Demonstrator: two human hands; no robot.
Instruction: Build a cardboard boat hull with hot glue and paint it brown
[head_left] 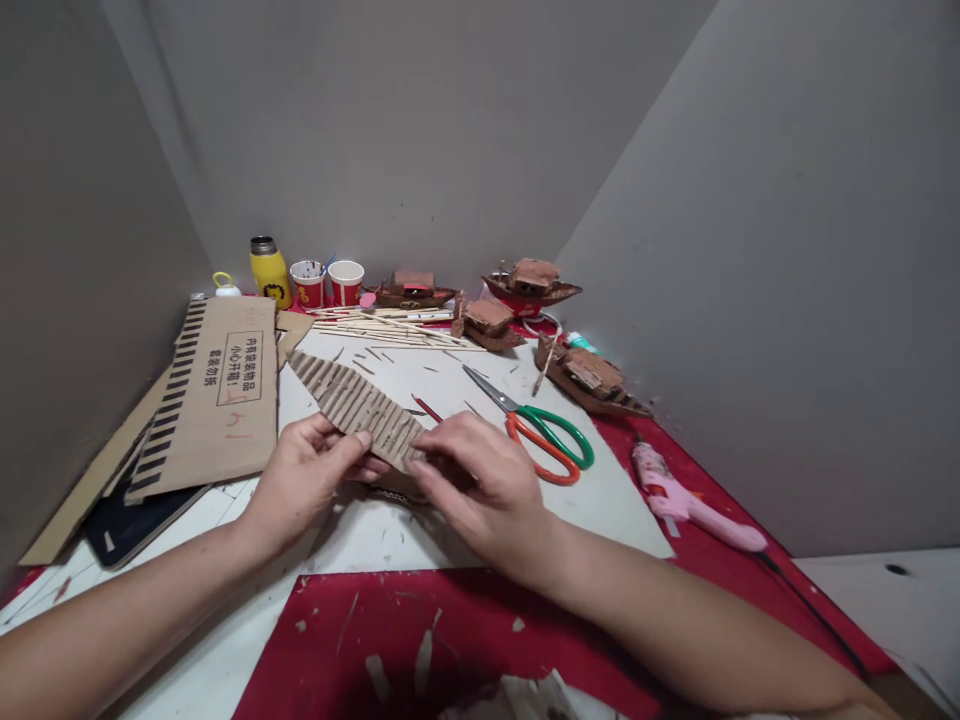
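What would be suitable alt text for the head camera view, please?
A person's left hand grips a pointed piece of corrugated cardboard, with the right hand at its edge, above a white sheet. Scissors and a pink glue gun lie to the right; four small brown model boats sit farther back.

"How was the light?"

"Rather dim and diffuse. The grey walls [450,120] looked dull, darkest at far left; the white paper [615,510] was the brightest patch."

"Any shadows?"

"Soft ones, beneath the left hand [307,475] and the right hand [487,490], so light seemed to fall from above."

"Was it sharp?"

"Mostly. Print on the cardboard sheet [202,420] stayed legible, but pale scraps [424,660] near the bottom were soft, and both forearms [660,610] looked stretched toward the lower corners."
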